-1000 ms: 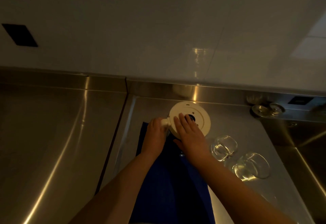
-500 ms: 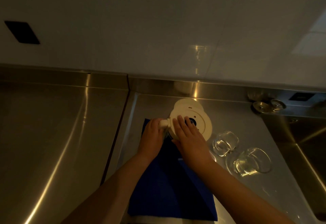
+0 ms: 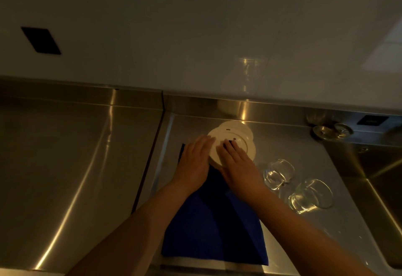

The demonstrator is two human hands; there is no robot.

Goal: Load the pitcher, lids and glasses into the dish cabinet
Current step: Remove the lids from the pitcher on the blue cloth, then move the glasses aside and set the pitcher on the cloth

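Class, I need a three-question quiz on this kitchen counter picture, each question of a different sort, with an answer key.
1. True or false: the two clear glasses stand upright on the blue cloth.
2. Multiple choice: what do both hands touch? A) a glass B) the stacked cream lids C) the sink
3. Fill in: the glasses lie to the ___ of the right hand.

Key
1. False: they lie on their sides on the bare steel counter.
2. B: the left hand rests at the lids' left edge, the right on top.
3. right
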